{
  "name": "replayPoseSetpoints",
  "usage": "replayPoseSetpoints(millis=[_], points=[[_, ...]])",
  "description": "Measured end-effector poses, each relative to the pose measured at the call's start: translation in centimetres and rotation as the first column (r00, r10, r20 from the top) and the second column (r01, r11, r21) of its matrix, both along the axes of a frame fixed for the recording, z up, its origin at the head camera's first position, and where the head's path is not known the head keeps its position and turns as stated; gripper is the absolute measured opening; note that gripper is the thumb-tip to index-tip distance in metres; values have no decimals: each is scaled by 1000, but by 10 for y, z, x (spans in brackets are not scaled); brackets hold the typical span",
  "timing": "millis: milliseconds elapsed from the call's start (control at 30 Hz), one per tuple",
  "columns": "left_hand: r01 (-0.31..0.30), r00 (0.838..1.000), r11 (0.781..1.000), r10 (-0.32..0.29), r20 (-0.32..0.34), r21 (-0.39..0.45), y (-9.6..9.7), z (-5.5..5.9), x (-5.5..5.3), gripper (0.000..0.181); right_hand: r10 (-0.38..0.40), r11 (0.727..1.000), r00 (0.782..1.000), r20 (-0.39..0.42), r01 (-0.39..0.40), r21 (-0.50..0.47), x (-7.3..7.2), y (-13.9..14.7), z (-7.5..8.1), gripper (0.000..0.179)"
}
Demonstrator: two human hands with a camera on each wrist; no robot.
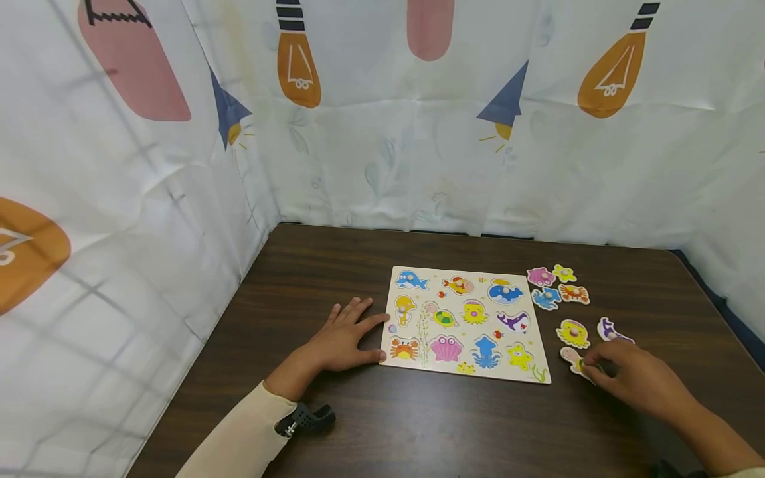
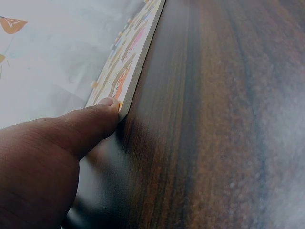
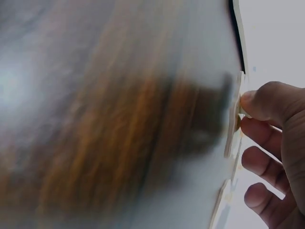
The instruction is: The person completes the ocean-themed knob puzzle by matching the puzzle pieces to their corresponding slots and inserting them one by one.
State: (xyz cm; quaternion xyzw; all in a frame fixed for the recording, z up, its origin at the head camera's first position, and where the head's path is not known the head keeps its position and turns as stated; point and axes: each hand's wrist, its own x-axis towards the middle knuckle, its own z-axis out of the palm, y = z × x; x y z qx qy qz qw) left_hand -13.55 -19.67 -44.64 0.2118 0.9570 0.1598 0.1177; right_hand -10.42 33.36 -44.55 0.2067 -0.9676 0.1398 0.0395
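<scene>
The wooden sea-animal puzzle board [image 1: 466, 373] lies flat on the table, printed with a whale, seahorse, turtle, crab, shell, squid and others. My left hand [image 1: 343, 338] has its fingers spread beside the board's left edge, and in the left wrist view its thumb [image 2: 97, 117] rests at the board's corner. At the right, my right hand [image 1: 642, 378] pinches a turtle puzzle piece [image 1: 572, 357] between thumb and index finger. In the right wrist view that piece [image 3: 232, 121] shows edge-on, with the other fingers loosely curled. A yellow octopus piece [image 1: 572, 333] and a purple piece [image 1: 608, 328] lie just beyond it.
Near the board's upper right corner lie a pink piece [image 1: 540, 277], a yellow star piece [image 1: 564, 273], a blue piece [image 1: 546, 299] and an orange crab piece [image 1: 574, 294]. A printed white curtain [image 1: 370, 166] hangs behind and left of the dark wooden table [image 1: 418, 425].
</scene>
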Motion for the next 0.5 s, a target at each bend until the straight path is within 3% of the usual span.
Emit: replayPoseSetpoints(millis=[267,500], points=[[-1,1000,1000,1,7,2,0,0,0,75,39,999,989,-141,-42,-23,-8,-14,6,29],[-2,1000,1000,2,7,4,0,0,0,75,84,996,985,-150,-86,-7,-18,-30,14,25]])
